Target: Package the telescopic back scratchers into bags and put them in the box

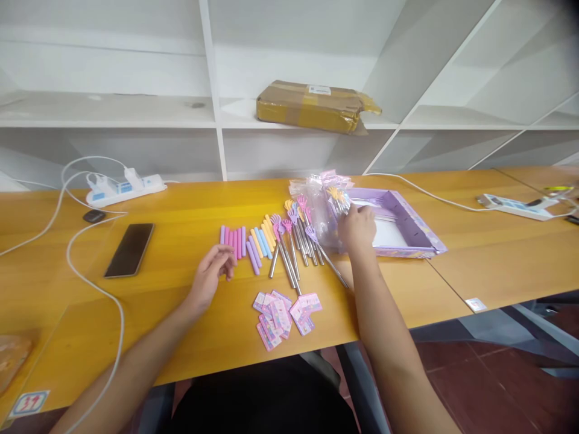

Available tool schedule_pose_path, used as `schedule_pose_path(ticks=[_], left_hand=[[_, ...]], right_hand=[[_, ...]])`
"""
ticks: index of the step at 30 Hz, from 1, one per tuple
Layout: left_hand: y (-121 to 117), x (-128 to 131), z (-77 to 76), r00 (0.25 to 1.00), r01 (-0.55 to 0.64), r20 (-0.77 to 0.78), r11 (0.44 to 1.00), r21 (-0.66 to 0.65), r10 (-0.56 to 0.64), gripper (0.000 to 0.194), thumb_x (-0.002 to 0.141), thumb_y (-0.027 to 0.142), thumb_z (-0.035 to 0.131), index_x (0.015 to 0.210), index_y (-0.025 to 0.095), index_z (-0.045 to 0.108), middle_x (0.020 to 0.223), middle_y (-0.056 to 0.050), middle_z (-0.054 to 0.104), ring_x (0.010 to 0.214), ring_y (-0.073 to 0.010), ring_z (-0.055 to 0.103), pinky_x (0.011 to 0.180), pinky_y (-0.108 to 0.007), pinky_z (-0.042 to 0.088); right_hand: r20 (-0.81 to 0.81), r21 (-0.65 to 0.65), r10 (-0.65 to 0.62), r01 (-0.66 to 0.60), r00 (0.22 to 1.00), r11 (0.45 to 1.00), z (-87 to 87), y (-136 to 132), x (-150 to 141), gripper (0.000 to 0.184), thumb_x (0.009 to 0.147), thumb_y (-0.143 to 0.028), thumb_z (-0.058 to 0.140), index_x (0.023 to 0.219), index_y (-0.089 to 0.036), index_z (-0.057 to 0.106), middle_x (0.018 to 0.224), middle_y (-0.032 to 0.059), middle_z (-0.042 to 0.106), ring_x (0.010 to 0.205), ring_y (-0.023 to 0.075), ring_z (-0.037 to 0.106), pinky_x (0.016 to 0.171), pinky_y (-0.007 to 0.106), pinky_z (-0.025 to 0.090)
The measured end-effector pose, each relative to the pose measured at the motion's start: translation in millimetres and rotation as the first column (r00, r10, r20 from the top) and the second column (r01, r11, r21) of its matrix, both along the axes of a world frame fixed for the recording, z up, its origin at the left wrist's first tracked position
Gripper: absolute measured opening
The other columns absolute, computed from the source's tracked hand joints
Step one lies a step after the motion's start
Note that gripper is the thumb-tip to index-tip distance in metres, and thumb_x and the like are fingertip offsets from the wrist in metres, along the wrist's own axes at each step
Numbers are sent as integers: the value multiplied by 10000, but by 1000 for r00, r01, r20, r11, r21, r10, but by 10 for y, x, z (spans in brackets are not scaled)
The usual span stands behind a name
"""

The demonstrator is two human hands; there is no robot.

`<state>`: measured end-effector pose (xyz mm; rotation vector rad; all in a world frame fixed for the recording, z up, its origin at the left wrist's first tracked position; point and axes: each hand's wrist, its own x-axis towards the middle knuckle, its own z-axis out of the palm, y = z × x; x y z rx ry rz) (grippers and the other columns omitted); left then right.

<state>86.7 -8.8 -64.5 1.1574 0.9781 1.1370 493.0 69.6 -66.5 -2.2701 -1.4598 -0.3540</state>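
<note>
My left hand [211, 274] rests on the yellow table [190, 205], fingers loosely curled and holding nothing, just left of a row of pink, purple, blue and yellow sticks [248, 241]. My right hand [357, 229] reaches into a heap of clear plastic bags [323, 199] at the left edge of a shallow purple box [407, 223]; its fingers are closed on the bags. Between my hands lie several metal rods with small coloured hand-shaped tips [294, 241]. A pile of pink printed cards [284, 316] lies near the front edge.
A black phone [130, 249] lies at left beside a white cable [90, 277] and a power strip [122, 185]. A second power strip [515, 206] sits at right. White shelves behind hold a brown taped parcel [312, 107]. A small black object [93, 216] lies near the phone.
</note>
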Motion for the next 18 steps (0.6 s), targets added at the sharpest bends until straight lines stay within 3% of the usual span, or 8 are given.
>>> schedule_pose_path(ticks=[2, 4, 6, 8, 10, 12, 15, 18], left_hand=[[33, -37, -4, 991, -43, -127, 996, 78, 53, 152, 979, 320, 563, 1059, 211, 631, 850, -4, 643, 669, -140, 580, 624, -278, 461], [85, -89, -6, 940, -54, -324, 984, 169, 107, 125, 970, 287, 552, 1038, 219, 633, 892, -19, 661, 775, -172, 632, 706, -305, 498], [149, -152, -17, 830, -25, -531, 962, 272, 172, 120, 969, 260, 538, 1020, 223, 641, 983, -44, 680, 915, -208, 663, 819, -348, 524], [214, -218, -44, 688, 22, -680, 930, 368, 253, 141, 967, 225, 521, 1034, 220, 645, 1081, -72, 671, 1017, -238, 656, 918, -394, 524], [271, -277, -88, 564, 46, -760, 906, 420, 324, 184, 971, 214, 511, 1103, 208, 639, 1161, -105, 641, 1096, -269, 636, 973, -429, 520], [314, -321, -143, 470, 56, -810, 904, 424, 351, 240, 994, 260, 525, 1205, 195, 619, 1231, -136, 613, 1167, -301, 616, 1012, -458, 514], [361, -345, -219, 411, 89, -851, 914, 396, 328, 330, 1021, 369, 556, 1291, 182, 582, 1243, -151, 619, 1162, -322, 623, 1033, -486, 505], [397, -331, -257, 393, 132, -870, 917, 375, 299, 303, 1023, 366, 558, 1259, 181, 592, 1175, -140, 662, 1125, -324, 632, 1015, -485, 501]], right_hand=[[12, 99, 20, -21, 1000, 995, 61, 0, -61, 424, 980, -224, 434, 1307, -72, 657, 1230, 264, 606, 1119, 363, 575, 887, 431, 448], [-24, 87, 85, -82, 996, 993, 148, -20, -139, 366, 1004, -264, 426, 1192, -112, 702, 1179, 229, 659, 1036, 323, 617, 837, 390, 445], [-80, -63, 201, -207, 976, 976, 223, -64, -233, 372, 1043, -341, 410, 1018, -151, 729, 1028, 184, 719, 902, 282, 644, 768, 359, 429], [-123, -255, 327, -349, 937, 902, 261, -124, -340, 463, 1066, -489, 417, 926, -173, 725, 887, 151, 739, 814, 263, 656, 723, 345, 414], [-123, -395, 400, -414, 908, 820, 260, -180, -450, 553, 1032, -654, 461, 936, -176, 723, 846, 140, 750, 792, 263, 676, 706, 335, 416], [-86, -461, 412, -403, 907, 790, 237, -218, -542, 566, 986, -707, 536, 988, -172, 721, 873, 145, 767, 804, 270, 700, 699, 328, 427], [-52, -478, 416, -388, 908, 788, 209, -234, -613, 460, 994, -620, 596, 1015, -178, 719, 932, 148, 786, 839, 274, 724, 701, 323, 439], [-36, -481, 408, -374, 912, 793, 220, -225, -615, 386, 1046, -512, 536, 1006, -174, 718, 959, 155, 790, 857, 270, 730, 699, 318, 428]])
